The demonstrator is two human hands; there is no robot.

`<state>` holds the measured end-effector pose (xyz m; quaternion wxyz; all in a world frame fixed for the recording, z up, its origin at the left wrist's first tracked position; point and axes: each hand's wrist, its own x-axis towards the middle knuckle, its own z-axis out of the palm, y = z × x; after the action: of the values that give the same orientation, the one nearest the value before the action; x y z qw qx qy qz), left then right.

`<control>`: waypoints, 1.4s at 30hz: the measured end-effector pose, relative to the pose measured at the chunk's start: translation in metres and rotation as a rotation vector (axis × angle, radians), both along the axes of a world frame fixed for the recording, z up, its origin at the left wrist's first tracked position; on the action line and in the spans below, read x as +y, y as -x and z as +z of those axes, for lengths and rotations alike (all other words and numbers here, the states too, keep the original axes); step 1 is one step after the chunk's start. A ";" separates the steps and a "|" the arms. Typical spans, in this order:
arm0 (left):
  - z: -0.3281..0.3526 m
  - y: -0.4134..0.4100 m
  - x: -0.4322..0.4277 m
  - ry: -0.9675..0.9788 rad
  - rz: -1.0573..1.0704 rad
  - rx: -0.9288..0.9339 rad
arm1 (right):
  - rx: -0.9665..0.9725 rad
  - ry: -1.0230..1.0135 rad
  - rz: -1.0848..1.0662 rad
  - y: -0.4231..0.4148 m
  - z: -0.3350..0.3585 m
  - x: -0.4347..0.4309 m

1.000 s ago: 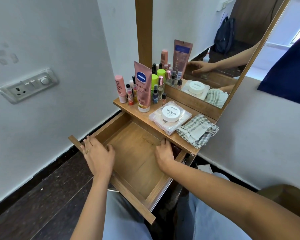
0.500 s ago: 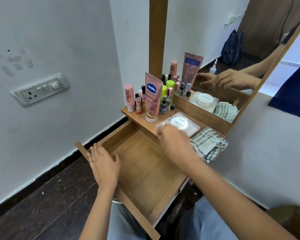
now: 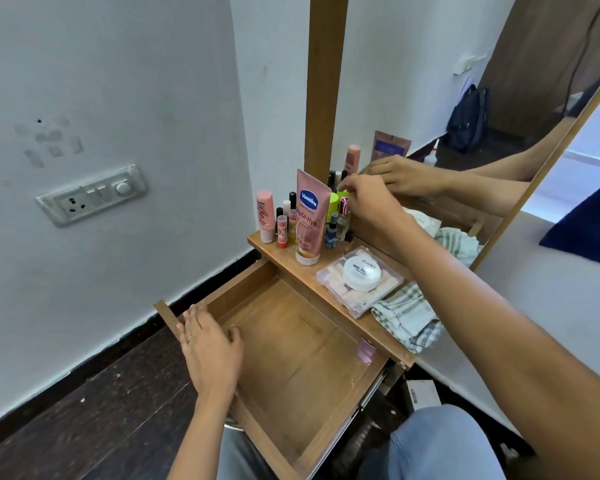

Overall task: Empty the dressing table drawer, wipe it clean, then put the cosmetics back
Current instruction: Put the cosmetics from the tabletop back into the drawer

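Many cosmetics (image 3: 310,216) crowd the shelf (image 3: 328,259) under the mirror (image 3: 465,81).

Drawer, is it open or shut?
Open. The drawer is pulled far out from under the shelf, its wooden bottom shows, and the left hand rests on its rim.

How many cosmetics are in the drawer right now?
1: a small pink container in the back right corner of the drawer, just below the shelf edge. The left hand covers part of the left side, so something could hide there.
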<state>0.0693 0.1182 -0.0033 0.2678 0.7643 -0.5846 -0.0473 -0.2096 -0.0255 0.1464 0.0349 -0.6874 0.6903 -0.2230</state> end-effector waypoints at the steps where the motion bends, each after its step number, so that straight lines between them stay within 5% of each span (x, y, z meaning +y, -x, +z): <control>1: 0.000 0.000 0.000 0.001 0.001 0.002 | 0.038 -0.022 0.015 -0.001 -0.004 -0.002; 9: -0.001 -0.001 0.000 -0.013 -0.003 0.010 | 0.299 0.016 0.024 -0.004 -0.008 -0.001; 25: -0.001 -0.001 0.000 -0.007 -0.005 0.019 | 0.844 -0.293 0.188 -0.014 0.021 0.002; 33: -0.003 -0.002 0.001 0.005 -0.008 0.027 | 0.887 -0.130 0.112 -0.005 0.053 0.033; 38: -0.003 -0.002 0.002 0.001 -0.009 0.036 | 0.711 0.002 0.149 0.002 0.115 0.090; 42: -0.001 -0.001 0.002 0.005 -0.001 0.045 | 0.750 -0.162 0.356 -0.032 0.118 0.146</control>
<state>0.0700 0.1204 -0.0045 0.2829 0.7620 -0.5792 -0.0631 -0.1773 0.1208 0.2643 -0.1267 -0.8246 0.5409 0.1073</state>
